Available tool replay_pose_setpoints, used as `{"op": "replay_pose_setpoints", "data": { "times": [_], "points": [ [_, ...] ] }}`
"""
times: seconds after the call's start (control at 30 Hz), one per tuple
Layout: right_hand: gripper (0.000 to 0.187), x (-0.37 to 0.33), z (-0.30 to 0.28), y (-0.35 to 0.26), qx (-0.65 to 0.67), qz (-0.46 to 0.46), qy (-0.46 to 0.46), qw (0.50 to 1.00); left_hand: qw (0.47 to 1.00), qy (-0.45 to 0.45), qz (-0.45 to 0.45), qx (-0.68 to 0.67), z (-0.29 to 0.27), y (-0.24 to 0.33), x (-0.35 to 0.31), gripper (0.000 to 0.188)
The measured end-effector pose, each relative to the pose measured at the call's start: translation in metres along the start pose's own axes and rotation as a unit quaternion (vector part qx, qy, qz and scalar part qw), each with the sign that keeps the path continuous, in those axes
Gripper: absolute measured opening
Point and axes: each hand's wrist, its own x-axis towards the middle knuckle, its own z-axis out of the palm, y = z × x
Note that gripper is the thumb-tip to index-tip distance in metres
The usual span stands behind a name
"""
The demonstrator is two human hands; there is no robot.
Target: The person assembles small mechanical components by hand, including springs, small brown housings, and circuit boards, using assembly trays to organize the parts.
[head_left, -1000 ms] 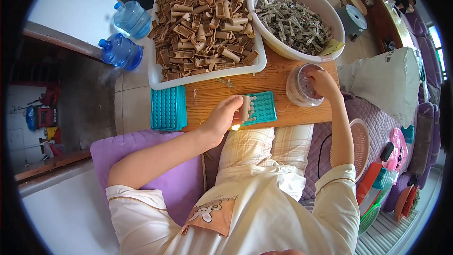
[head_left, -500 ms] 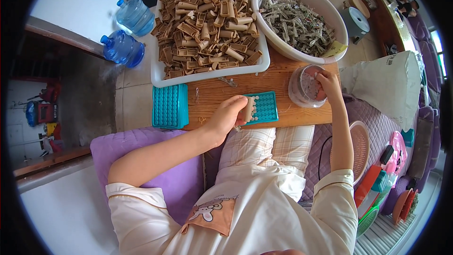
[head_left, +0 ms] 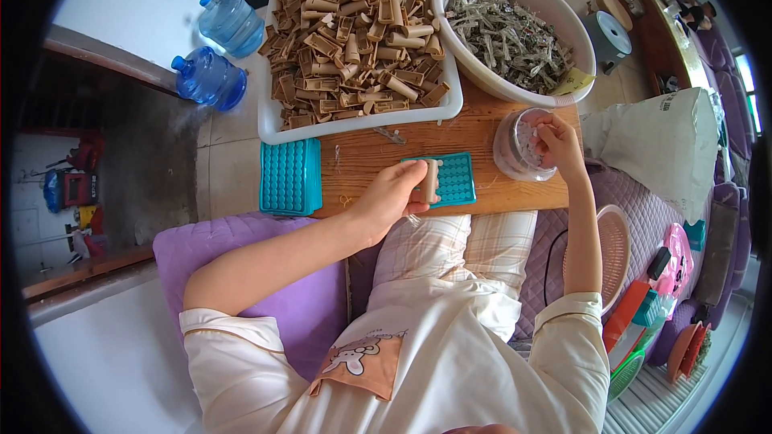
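Note:
My left hand (head_left: 392, 193) grips a tan plastic piece (head_left: 432, 182), held over the left part of a small teal dimpled tray (head_left: 457, 179). Small pale bits show along the piece's right edge. A wisp of something clear hangs below that hand. To the right stands a round clear tub (head_left: 508, 162) with small whitish pieces inside. The fingers of my right hand (head_left: 556, 145) are bent together over the tub's mouth; whatever they pinch is too small to make out. A stack of teal dimpled trays (head_left: 289, 199) stands at the table's left end.
At the back, a white bin (head_left: 264, 112) is heaped with tan plastic pieces, beside a round basin (head_left: 444, 40) of clear-and-dark strips. Scraps lie on the wooden table (head_left: 362, 162). Two blue water bottles (head_left: 211, 80) stand left; a white sack (head_left: 655, 145) sits right.
My left hand has turned the tan piece slightly and shifted it right over the tray. My right hand's fingers have drawn up and left at the tub's mouth. The view has shifted slightly.

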Motion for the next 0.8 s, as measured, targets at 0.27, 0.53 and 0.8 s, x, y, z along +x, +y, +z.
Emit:
{"op": "replay_pose_setpoints", "data": {
  "times": [0.27,0.53,0.8],
  "points": [
    [0.01,-0.049,0.066,-0.046,0.247,-0.034,-0.032,0.968,0.993,-0.003,-0.019,-0.114,-0.004,-0.004,0.005,0.032],
    [0.006,-0.075,0.143,-0.056,0.13,-0.105,0.015,0.986,0.996,-0.038,-0.035,-0.067,0.004,0.005,-0.001,0.03],
    [0.005,-0.08,0.152,-0.061,0.02,-0.167,0.06,0.984,0.997,-0.065,-0.015,-0.04,0.002,-0.001,0.0,0.028]
  ]
}}
